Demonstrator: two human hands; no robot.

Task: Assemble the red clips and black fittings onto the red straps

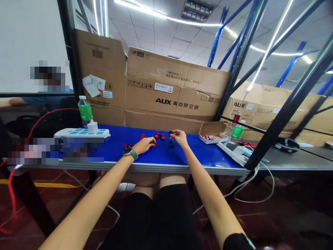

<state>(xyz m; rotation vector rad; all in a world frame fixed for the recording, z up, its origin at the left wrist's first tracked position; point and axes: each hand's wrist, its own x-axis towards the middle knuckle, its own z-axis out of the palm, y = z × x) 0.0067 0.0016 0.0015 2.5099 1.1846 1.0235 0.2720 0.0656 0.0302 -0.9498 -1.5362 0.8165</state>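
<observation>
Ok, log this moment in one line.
left hand: at red strap | right hand: holding small black piece | surface: blue table

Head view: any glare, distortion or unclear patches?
Head view: light strips glare white overhead; head view: wide-angle stretch seems to tilt the right black post and lengthen the left forearm; head view: pixelation masks a person's head and part of the blue table; head view: red and black pieces between left hand and right hand show little detail.
</observation>
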